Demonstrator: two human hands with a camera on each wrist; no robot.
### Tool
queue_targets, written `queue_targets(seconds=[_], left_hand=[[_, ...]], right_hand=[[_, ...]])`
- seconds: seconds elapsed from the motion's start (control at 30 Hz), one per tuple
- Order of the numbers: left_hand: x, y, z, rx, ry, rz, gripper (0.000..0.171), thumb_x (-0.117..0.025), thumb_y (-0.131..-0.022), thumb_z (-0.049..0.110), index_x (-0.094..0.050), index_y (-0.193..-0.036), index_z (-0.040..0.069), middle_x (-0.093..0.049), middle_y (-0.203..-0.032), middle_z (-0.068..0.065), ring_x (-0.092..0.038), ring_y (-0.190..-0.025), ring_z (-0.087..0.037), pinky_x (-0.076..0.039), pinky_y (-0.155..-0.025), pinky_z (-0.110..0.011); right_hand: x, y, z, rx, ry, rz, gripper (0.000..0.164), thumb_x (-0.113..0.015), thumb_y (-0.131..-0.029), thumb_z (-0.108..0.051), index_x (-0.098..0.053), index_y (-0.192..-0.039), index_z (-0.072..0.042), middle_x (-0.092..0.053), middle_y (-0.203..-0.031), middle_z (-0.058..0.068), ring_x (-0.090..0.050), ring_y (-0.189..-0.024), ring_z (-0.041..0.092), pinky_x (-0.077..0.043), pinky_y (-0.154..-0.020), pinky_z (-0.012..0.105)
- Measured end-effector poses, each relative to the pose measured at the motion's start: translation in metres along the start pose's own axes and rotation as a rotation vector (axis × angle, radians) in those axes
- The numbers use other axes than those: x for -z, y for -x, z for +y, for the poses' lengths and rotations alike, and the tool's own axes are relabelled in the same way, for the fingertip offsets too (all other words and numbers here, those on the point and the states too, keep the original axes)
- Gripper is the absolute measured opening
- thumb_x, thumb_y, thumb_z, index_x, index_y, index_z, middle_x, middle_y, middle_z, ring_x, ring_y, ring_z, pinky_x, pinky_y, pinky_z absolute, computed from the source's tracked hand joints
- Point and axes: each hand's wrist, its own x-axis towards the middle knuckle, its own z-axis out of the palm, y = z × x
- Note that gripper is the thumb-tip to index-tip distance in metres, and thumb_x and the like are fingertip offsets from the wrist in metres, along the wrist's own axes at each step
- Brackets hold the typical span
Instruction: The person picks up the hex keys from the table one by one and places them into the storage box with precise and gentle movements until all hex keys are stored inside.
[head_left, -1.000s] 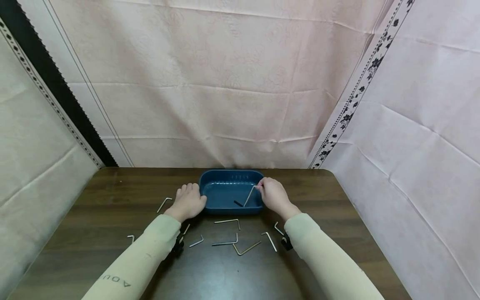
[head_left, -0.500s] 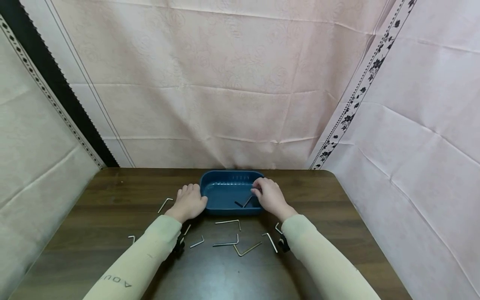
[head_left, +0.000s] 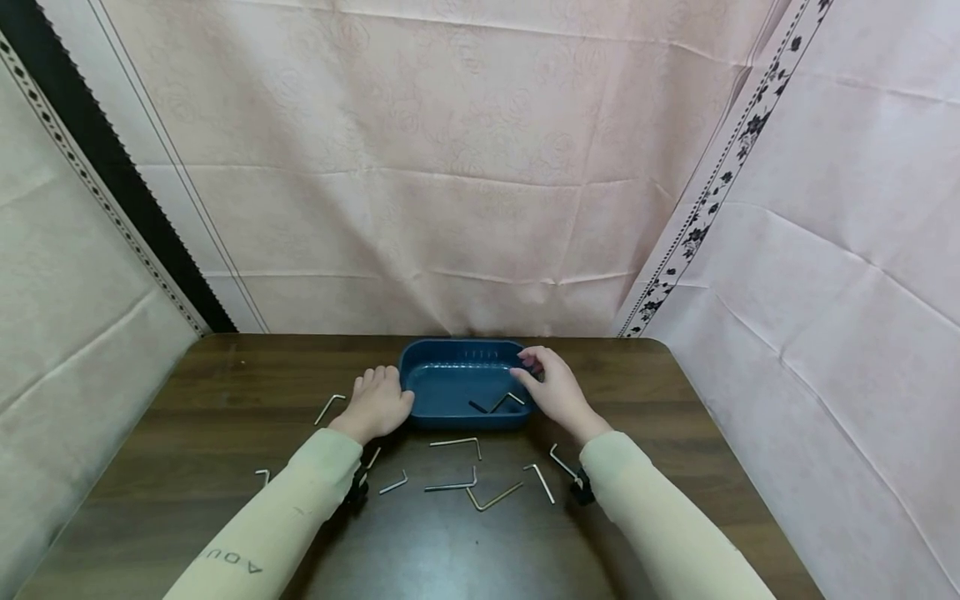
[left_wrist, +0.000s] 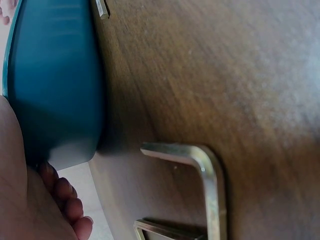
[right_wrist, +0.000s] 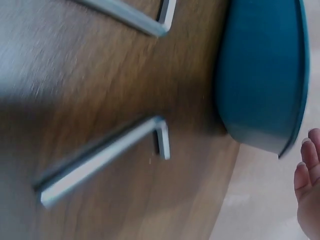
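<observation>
Wooden table [head_left: 637, 400], blue tray [head_left: 465, 422], hex key [head_left: 508, 395] inside — near right fingers [head_left: 536, 353]

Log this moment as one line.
left hand: holds blue tray at left end | right hand: empty, near tray's right end | in tray: L-shaped key | on table: more L-shaped keys

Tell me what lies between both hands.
In the head view, the blue tray lies between left hand and right hand, with an L-shaped key and a dark piece inside.
</observation>
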Motion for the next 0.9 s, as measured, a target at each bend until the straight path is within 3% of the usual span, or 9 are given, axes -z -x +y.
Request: queue_targets(seconds=[0.43,0.73,0.9], left_hand=[[0.0,0.001,0.001,-0.01,0.008,0.009,0.029,-0.046,-0.096,0.03,-0.046,-0.104,0.002,-0.043,-0.097,-0.011,-0.035,-0.092,-0.031,-0.027,-0.083,-0.047],[0.0,0.0,0.0,-0.012,0.01,0.009,0.03,-0.046,-0.096,0.031,-0.046,-0.105,0.002,-0.044,-0.098,-0.011,-0.036,-0.092,-0.031,-0.027,-0.084,-0.047],[-0.001,0.0,0.0,-0.012,0.012,0.01,0.031,-0.046,-0.096,0.031,-0.046,-0.106,0.002,-0.044,-0.099,-0.011,-0.035,-0.093,-0.031,-0.027,-0.085,-0.047]], right_hand=[[0.039,0.032,0.026,-0.022,0.023,0.003,0.034,-0.07,-0.089,-0.028,-0.061,-0.115,-0.008,-0.06,-0.102,0.006,-0.058,-0.092,0.022,-0.048,-0.084,0.045],[0.064,0.059,0.054,-0.126,0.083,-0.046,0.039,-0.07,-0.089,-0.033,-0.058,-0.118,-0.01,-0.061,-0.106,0.01,-0.058,-0.095,0.022,-0.047,-0.083,0.045],[0.072,0.071,0.07,-0.182,0.125,-0.063,0.043,-0.07,-0.089,-0.034,-0.058,-0.119,-0.005,-0.062,-0.103,0.01,-0.057,-0.092,0.023,-0.046,-0.08,0.043]])
